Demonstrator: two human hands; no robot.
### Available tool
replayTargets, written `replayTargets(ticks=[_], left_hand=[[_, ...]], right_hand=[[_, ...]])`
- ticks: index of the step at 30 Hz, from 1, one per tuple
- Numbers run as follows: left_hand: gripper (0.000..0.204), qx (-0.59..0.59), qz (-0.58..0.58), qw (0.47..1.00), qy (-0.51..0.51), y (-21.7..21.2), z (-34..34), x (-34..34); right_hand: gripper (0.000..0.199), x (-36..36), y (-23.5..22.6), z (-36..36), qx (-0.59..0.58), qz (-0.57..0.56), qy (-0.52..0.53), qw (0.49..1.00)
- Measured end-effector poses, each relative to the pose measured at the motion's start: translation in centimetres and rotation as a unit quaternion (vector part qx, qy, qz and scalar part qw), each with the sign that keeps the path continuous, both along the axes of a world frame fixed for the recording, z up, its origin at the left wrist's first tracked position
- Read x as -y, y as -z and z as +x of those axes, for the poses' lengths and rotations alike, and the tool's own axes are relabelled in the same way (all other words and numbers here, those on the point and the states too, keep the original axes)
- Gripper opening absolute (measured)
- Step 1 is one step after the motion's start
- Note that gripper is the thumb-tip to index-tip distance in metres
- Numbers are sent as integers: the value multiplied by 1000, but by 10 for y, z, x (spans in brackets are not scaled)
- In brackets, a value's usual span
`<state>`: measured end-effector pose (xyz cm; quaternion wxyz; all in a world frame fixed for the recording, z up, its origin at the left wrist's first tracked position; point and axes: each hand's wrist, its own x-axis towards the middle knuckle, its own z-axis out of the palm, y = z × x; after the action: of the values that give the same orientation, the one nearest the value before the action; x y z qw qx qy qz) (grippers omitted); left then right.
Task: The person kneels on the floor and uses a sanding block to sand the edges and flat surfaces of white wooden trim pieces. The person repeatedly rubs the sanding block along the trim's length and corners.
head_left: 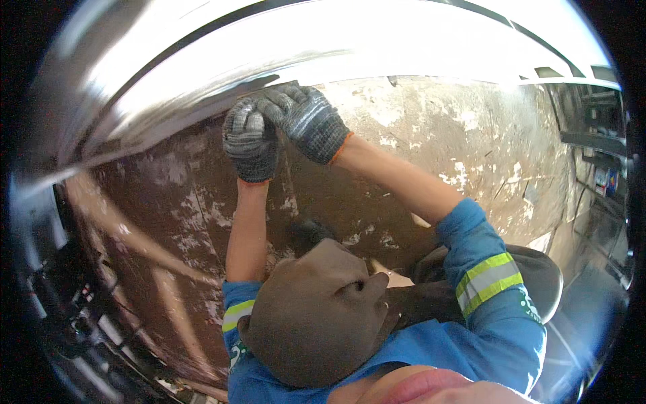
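Observation:
Both my hands wear grey knitted gloves with orange cuffs, and they meet at the lower edge of a large glossy pale panel (410, 47). My left hand (251, 140) is closed, its fingers curled in front of that edge. Touching it, my right hand (311, 126) bends its fingers over beside the left fingertips. A dark strip (259, 85) shows along the panel edge just above the gloves. Whatever the fingers pinch is hidden by the gloves.
Below the panel spreads a worn brown floor (471, 151) with pale patches. My bent knee (309, 316) in dark trousers rises close under my arms. Dark clutter (74, 330) lies at the left rim, and dark shelving (595, 141) stands at the right.

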<state>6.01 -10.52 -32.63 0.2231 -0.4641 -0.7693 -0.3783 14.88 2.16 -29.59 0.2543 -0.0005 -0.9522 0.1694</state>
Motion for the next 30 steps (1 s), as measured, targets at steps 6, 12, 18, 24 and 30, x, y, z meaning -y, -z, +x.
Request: replayTargets(ticks=[6,12,18,24,30], left_hand=[[20,-223,-90,971,-11,16,-17,-17],[13,-184,-147,972,-18,30,-23,-23],[15,-125,-271,953,50,-3,-4,-65],[16,-143,-232,955,118,-123,28,-51],[32,-222,-268,895,278,-190,67,-130]], right_hand=[[36,-11,28,-9,-37,46,49,997],[34,-21,53,-29,-90,44,46,994],[32,-54,104,-55,-90,-230,70,967],[26,-63,74,-45,32,-290,111,950],[45,-127,85,13,-176,-119,103,972]])
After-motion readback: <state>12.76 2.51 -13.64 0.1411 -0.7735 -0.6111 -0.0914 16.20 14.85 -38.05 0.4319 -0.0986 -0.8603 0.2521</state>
